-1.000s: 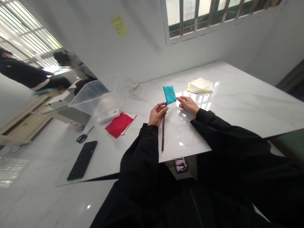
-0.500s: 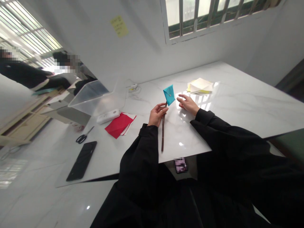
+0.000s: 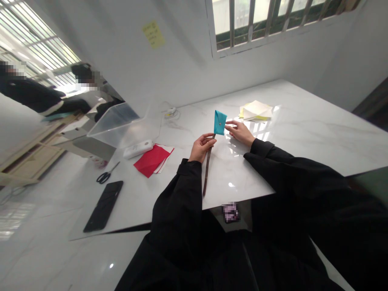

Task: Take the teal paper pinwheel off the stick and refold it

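While the grip of the left hand [image 3: 202,148] is clasped round a slim dark-brown stick [image 3: 207,171], a turquoise folded square [image 3: 219,123] sits at its upper end, above the white marbled tabletop [image 3: 306,121]. The right hand [image 3: 241,133], its grip loosely parted, is just beside the square's right edge; whether they touch, I cannot tell.

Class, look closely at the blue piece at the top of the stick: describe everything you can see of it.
The blue piece is small, bright and four-sided, and looks like folded paper. Crease lines run toward a small pale dot near its middle, perhaps a pin head. It stands roughly upright at the top end of the brown stick, which the left hand grips just below it. The right hand is at its right edge; whether they touch is unclear.
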`<move>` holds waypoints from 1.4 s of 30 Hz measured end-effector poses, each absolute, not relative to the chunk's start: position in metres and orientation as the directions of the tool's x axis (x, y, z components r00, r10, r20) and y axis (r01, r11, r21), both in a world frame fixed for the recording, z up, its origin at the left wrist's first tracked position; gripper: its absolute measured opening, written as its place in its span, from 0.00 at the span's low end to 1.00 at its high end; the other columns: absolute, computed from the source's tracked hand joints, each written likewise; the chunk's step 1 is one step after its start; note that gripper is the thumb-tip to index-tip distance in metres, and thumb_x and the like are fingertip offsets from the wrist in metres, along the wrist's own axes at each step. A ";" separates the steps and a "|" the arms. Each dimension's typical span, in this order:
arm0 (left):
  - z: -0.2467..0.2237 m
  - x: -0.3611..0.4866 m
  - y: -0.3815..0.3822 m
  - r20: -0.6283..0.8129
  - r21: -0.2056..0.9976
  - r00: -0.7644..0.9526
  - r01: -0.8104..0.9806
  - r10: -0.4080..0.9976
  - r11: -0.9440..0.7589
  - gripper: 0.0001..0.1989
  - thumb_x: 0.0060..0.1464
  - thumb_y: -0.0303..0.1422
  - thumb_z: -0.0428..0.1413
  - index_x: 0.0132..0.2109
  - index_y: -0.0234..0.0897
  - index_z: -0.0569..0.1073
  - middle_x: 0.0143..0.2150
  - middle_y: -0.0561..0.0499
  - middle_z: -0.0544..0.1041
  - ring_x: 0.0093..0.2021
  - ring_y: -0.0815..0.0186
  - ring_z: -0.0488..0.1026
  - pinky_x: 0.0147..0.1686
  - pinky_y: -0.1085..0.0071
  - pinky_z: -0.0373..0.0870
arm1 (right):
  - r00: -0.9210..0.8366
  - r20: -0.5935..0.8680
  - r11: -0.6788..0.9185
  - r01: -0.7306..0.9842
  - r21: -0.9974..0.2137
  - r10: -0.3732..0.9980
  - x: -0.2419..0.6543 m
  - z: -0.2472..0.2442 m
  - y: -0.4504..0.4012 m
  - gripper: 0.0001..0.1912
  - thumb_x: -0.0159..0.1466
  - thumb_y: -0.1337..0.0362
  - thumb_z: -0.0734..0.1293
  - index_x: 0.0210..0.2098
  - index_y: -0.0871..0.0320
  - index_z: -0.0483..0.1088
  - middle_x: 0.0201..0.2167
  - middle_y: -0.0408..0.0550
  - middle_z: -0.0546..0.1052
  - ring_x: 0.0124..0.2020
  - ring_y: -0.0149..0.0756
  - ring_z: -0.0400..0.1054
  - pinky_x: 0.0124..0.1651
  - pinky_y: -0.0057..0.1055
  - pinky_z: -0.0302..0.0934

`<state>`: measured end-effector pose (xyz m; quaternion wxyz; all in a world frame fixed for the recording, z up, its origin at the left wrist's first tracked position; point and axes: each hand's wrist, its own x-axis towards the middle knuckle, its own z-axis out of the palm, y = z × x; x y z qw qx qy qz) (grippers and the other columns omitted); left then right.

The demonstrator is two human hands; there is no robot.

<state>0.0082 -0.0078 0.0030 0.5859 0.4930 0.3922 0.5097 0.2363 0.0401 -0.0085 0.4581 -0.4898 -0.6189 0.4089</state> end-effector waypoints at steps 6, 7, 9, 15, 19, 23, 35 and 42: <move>0.002 0.007 -0.008 0.041 0.979 0.170 -0.201 0.985 -0.006 0.29 0.37 0.41 0.76 0.47 0.37 0.80 0.35 0.50 0.82 0.31 0.70 0.70 0.36 0.69 0.65 | -0.159 0.188 0.214 0.171 -0.962 0.969 0.241 -0.013 0.044 0.28 0.64 0.43 0.71 0.46 0.63 0.78 0.20 0.40 0.68 0.21 0.28 0.57 0.26 0.28 0.51; 0.002 0.007 -0.008 0.044 0.979 0.169 -0.205 0.985 -0.008 0.29 0.37 0.41 0.77 0.47 0.37 0.80 0.35 0.50 0.82 0.31 0.70 0.70 0.36 0.69 0.65 | -0.142 0.172 0.191 0.132 -0.973 0.975 0.240 -0.013 0.043 0.29 0.64 0.43 0.72 0.49 0.63 0.77 0.21 0.40 0.69 0.22 0.29 0.57 0.26 0.27 0.52; 0.003 0.008 -0.008 0.053 0.977 0.160 -0.213 0.986 -0.018 0.29 0.37 0.42 0.77 0.47 0.37 0.80 0.35 0.50 0.82 0.31 0.70 0.70 0.36 0.69 0.65 | -0.072 0.133 0.138 0.071 -0.988 0.988 0.239 -0.014 0.044 0.34 0.63 0.44 0.73 0.59 0.61 0.72 0.24 0.40 0.70 0.22 0.30 0.59 0.25 0.27 0.53; 0.003 0.008 -0.008 0.059 0.979 0.156 -0.204 0.986 -0.026 0.30 0.38 0.43 0.76 0.48 0.37 0.80 0.36 0.50 0.82 0.31 0.70 0.71 0.37 0.68 0.66 | -0.185 0.148 0.177 0.150 -0.973 0.972 0.240 -0.007 0.040 0.33 0.64 0.43 0.72 0.56 0.65 0.76 0.26 0.43 0.72 0.24 0.29 0.58 0.27 0.29 0.55; 0.003 0.008 -0.008 0.040 0.979 0.126 -0.203 0.991 -0.013 0.31 0.38 0.43 0.76 0.49 0.38 0.79 0.37 0.50 0.82 0.30 0.70 0.71 0.36 0.69 0.66 | -0.284 0.171 0.235 0.210 -0.949 0.943 0.240 -0.002 0.035 0.31 0.63 0.41 0.72 0.46 0.64 0.81 0.24 0.43 0.72 0.26 0.30 0.59 0.30 0.29 0.55; 0.004 0.009 -0.009 0.036 0.978 0.111 -0.206 0.993 -0.012 0.31 0.37 0.43 0.77 0.48 0.39 0.79 0.36 0.51 0.82 0.30 0.71 0.71 0.35 0.69 0.66 | -0.258 0.171 0.225 0.195 -0.955 0.951 0.239 -0.001 0.033 0.30 0.63 0.40 0.72 0.45 0.64 0.80 0.24 0.43 0.72 0.26 0.30 0.60 0.30 0.29 0.55; -0.002 0.008 -0.004 0.034 0.974 0.035 -0.225 0.999 -0.025 0.31 0.36 0.42 0.77 0.47 0.39 0.79 0.35 0.53 0.80 0.29 0.71 0.70 0.35 0.69 0.66 | -0.175 0.020 0.015 -0.029 -0.999 0.984 0.234 0.000 0.026 0.27 0.66 0.40 0.71 0.45 0.59 0.75 0.22 0.38 0.64 0.19 0.24 0.49 0.21 0.25 0.44; 0.001 0.008 -0.007 0.048 0.981 0.183 -0.196 0.982 -0.011 0.30 0.37 0.41 0.77 0.48 0.38 0.80 0.35 0.51 0.81 0.31 0.70 0.71 0.37 0.69 0.66 | -0.105 0.037 0.038 0.009 -0.999 0.994 0.234 -0.004 0.031 0.30 0.67 0.44 0.71 0.60 0.57 0.69 0.29 0.41 0.71 0.19 0.26 0.53 0.20 0.25 0.49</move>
